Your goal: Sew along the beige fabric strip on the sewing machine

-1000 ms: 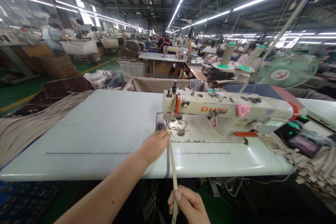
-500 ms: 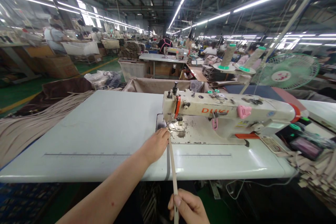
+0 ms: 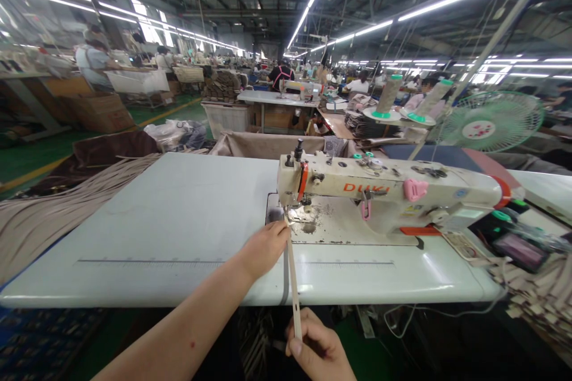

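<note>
Beige strip (image 3: pixel 293 277) has slid up toward the sewing machine (image 3: pixel 330 178), its holed lower end now pinched in my right hand (image 3: pixel 318 342) below the counter (image 3: pixel 179 208), left hand (image 3: pixel 266 250) resting on it, grip unclear; little length seems left to feed.

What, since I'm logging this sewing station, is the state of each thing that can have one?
Strip: straight, stretched lengthwise
Left hand: resting on strip
Right hand: pinching strip
Sewing machine: whether running, unclear
Thread cones: wound with thread
Fan: whether spinning, unclear
Pale straps at left: loosely heaped
</note>
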Demonstrator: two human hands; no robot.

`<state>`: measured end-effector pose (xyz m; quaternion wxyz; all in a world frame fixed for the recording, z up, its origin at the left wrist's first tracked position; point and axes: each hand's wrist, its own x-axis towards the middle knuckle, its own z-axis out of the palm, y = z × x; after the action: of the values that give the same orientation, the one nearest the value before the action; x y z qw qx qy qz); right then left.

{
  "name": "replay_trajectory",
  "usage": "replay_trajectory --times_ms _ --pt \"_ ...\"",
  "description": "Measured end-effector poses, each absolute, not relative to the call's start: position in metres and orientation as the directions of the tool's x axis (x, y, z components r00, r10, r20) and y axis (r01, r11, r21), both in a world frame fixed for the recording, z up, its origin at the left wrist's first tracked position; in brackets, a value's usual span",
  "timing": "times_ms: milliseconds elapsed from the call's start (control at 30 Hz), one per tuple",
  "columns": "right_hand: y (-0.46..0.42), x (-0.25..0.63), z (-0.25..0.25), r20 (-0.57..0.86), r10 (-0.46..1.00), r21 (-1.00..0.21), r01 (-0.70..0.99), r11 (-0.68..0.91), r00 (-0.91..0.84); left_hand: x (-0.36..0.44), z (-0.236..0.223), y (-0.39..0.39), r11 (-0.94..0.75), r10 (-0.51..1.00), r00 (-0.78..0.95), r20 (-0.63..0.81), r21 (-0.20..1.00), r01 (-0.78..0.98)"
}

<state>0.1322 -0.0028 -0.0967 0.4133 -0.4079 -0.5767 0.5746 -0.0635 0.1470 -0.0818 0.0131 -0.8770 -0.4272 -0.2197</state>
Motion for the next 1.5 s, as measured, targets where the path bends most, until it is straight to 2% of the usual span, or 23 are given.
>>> replay_trajectory --times_ms 133,267,333,600,800,1000,1500 --pt "0.001 0.129 -0.116 0.026 0.974 -0.999 0.028 0.033 -0.225 -0.064 -0.080 0.147 -0.649 0.733 0.557 0.390 0.155 0.745" --pt "0.000 0.126 -0.124 -0.172 0.964 -0.975 -0.106 -0.195 -0.201 -0.064 -0.082 0.148 -0.656 0.726 0.570 0.385 0.136 0.743" --pt "-0.002 0.125 -0.121 -0.206 0.955 -0.961 -0.140 -0.239 -0.215 -0.065 -0.084 0.148 -0.660 0.721 0.579 0.380 0.121 0.742" --pt "-0.010 0.124 -0.103 -0.180 0.951 -0.974 -0.087 -0.208 -0.251 -0.065 -0.085 0.149 -0.653 0.730 0.582 0.357 0.116 0.748" --pt "-0.012 0.123 -0.090 -0.217 0.948 -0.969 -0.070 -0.239 -0.233 -0.065 -0.083 0.148 -0.659 0.726 0.579 0.371 0.136 0.739" --pt "-0.011 0.124 -0.096 -0.202 0.943 -0.968 -0.093 -0.234 -0.266 -0.065 -0.083 0.147 -0.640 0.743 0.552 0.378 0.159 0.752" --pt "-0.012 0.125 -0.087 -0.200 0.945 -0.971 -0.075 -0.226 -0.258 -0.064 -0.084 0.148 -0.665 0.712 0.595 0.372 0.087 0.741"
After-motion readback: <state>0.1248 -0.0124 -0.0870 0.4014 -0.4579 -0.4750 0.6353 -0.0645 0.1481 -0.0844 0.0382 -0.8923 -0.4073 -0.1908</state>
